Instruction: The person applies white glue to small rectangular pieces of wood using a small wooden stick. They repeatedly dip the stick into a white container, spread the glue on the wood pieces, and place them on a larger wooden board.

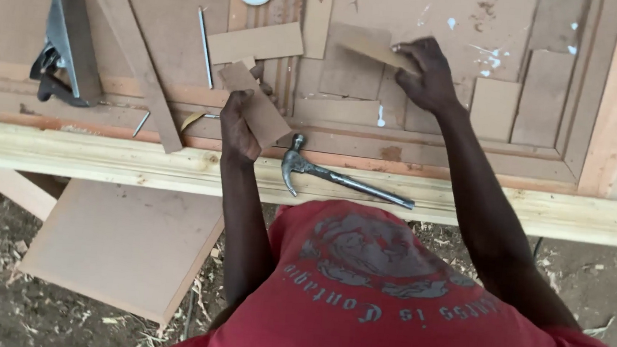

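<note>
A wooden panelled surface [607, 109] fills the upper frame. At centre, the left hand [239, 128] has its fingers pinching a thin board piece [262, 111]; the right hand [426, 76], upper right of centre, pinches a smaller board strip [366, 44]. A hammer [338, 176] lies just below.

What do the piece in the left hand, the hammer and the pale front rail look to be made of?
The flat piece in the left hand looks like hardboard or fibreboard: even brown, matte, no grain showing. The hammer seems all metal, grey with a dull shine from claw head to handle. The front rail appears to be unfinished softwood: pale yellow with long grain streaks.
</note>
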